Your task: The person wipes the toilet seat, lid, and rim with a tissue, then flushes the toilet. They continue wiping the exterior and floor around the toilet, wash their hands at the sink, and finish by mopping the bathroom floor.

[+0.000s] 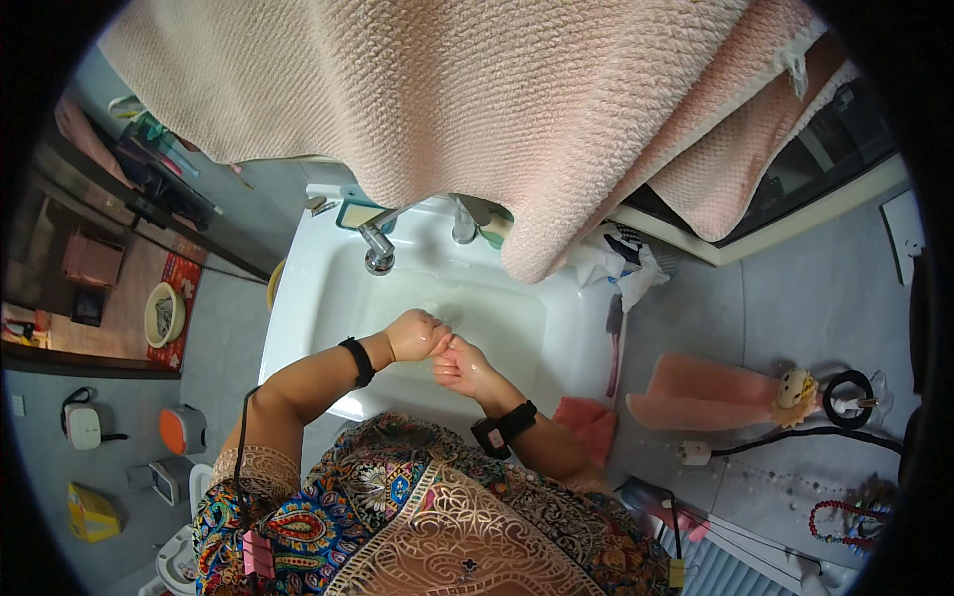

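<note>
My left hand (pixel 419 335) and my right hand (pixel 463 366) meet over the white washbasin (pixel 574 350). Both are curled into wet fists, with the knuckles and fingers touching. Nothing shows between them, though the insides of the fists are hidden. Cloudy water (pixel 492 305) lies in the bowl beneath. The chrome faucet (pixel 378 249) reaches over the basin beyond my left hand, and no stream is visible from it. Each wrist wears a black strap.
A pale pink towel (pixel 447 89) hangs low over the basin's far side. At the back left rim is a soap dish (pixel 361 216). A toothbrush-like pink-handled brush (pixel 613 346) and a red cloth (pixel 589 428) are on the right. Hair ties and a bead bracelet (pixel 835 521) hang on the right wall.
</note>
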Tool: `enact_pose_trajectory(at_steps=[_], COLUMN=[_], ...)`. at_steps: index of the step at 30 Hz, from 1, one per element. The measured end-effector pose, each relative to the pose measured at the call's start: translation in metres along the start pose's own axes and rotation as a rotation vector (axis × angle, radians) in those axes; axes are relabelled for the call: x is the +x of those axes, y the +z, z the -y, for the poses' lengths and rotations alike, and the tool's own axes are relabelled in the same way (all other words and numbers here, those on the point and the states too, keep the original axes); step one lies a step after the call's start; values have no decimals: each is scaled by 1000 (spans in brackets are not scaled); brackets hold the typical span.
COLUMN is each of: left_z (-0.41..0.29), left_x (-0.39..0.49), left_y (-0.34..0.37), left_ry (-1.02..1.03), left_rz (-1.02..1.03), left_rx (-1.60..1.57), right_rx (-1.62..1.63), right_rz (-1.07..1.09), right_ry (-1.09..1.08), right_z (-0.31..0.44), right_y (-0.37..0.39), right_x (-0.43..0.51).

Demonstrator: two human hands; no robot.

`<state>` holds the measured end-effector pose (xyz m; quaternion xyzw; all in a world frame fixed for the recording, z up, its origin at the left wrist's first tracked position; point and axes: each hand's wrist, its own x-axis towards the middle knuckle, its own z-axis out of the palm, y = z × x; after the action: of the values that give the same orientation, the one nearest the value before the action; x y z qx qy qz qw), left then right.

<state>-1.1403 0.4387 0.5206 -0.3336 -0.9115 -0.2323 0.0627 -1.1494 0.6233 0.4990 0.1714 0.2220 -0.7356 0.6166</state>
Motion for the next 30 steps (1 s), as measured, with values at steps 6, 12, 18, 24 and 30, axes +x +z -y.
enact_pose_trajectory(at_steps=[6,12,18,24,30], left_z=[-5,-13,-11,-6,-23], left_x=[-3,-7,-13,-40,-41], left_y=[19,32,31,20,14], left_ry=[-454,-658,-758,-917,-865], left_rz=[139,131,-47,158,175], left_rx=[111,-224,-390,-405,-409], right_rx=[-896,-939,-851,-370,-412], right_rz=[-569,-454,-498,-957,-964], right_ry=[-496,-811,-766,-1323,-1327], right_z=[3,-7,18,132,136], right_y=[-44,-52,-59,-111,-122], right_x=[-2,-2,-11,-43,-51])
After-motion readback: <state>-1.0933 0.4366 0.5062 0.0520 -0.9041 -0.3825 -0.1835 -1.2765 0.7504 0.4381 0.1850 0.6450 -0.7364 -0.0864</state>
